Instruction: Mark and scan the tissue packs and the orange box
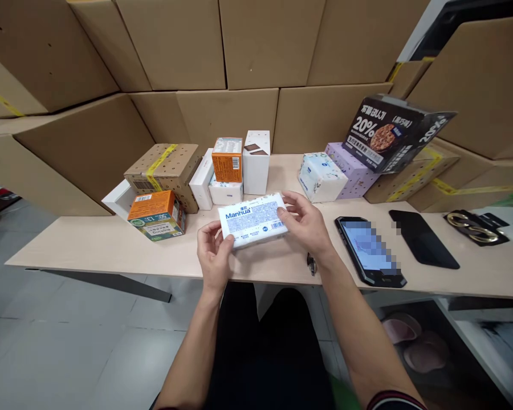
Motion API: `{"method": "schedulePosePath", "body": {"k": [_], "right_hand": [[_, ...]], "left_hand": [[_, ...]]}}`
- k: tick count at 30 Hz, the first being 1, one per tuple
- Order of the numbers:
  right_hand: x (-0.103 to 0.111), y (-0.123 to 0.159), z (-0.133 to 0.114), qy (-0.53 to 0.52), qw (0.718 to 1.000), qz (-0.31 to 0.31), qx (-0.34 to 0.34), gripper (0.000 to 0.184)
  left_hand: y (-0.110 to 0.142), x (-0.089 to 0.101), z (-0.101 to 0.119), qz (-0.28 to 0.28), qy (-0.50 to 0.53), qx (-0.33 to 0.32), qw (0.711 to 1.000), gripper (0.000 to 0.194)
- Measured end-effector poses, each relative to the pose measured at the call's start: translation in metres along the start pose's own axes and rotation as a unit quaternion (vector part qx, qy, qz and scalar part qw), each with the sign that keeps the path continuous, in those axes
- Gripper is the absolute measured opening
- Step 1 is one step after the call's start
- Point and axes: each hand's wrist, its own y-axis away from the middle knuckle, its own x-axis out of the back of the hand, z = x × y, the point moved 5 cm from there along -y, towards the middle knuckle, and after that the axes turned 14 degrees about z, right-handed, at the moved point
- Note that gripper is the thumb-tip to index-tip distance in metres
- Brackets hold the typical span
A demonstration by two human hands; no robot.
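A flat white packet (253, 221) with blue "Manhua" lettering is held just above the light wooden table (81, 245), near its front edge. My left hand (214, 253) grips the packet's left end from below, fingers curled round it. My right hand (304, 221) holds the right end, fingers wrapped over the top edge. The printed side with a barcode faces up toward me.
Behind the packet stand small boxes: an orange-green one (157, 214), a perforated cardboard one (166, 171), white ones (255, 160), an orange one (227, 159). To the right lie a tissue pack (321, 176), a lilac box (353, 169), a black pizza box (393, 134), two phones (370, 250) (423, 238). Cardboard cartons wall the back.
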Motion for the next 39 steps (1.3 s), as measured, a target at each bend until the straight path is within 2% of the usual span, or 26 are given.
{"method": "schedulePosePath", "body": {"k": [3,6,8,13,17,21,29,33,39], "right_hand": [[0.005,0.001,-0.007,-0.080,0.996,0.049,0.014,0.044],[0.008,0.002,-0.005,-0.084,0.992,0.097,-0.017,0.040],[0.008,0.002,-0.003,-0.074,0.991,0.104,-0.026,0.041],[0.005,0.001,-0.001,-0.072,0.993,0.091,-0.024,0.041],[0.004,0.001,0.003,-0.059,0.994,0.089,-0.021,0.040],[0.001,0.002,0.004,-0.035,0.995,0.087,-0.021,0.043],[-0.003,0.006,0.005,0.061,0.997,0.040,-0.020,0.054],[-0.005,0.009,0.001,0.063,0.997,0.035,-0.001,0.050],[-0.009,0.012,0.003,0.059,0.998,0.019,-0.016,0.040]], "left_hand": [[0.003,0.002,0.003,-0.003,0.047,-0.036,0.998,0.040],[0.004,0.003,0.005,-0.003,0.040,-0.053,0.998,0.032],[0.004,0.004,0.005,0.001,0.033,-0.052,0.998,0.028],[0.002,0.007,-0.001,0.030,0.022,0.011,0.999,0.028],[-0.001,0.008,-0.008,0.020,0.019,0.066,0.997,0.033],[-0.004,0.004,-0.008,-0.007,0.042,0.064,0.997,0.042],[-0.001,-0.004,-0.003,-0.052,-0.018,0.039,0.998,0.050],[0.001,-0.005,0.001,-0.066,-0.048,0.039,0.996,0.054],[0.002,-0.002,0.002,-0.063,-0.064,0.045,0.995,0.052]]}}
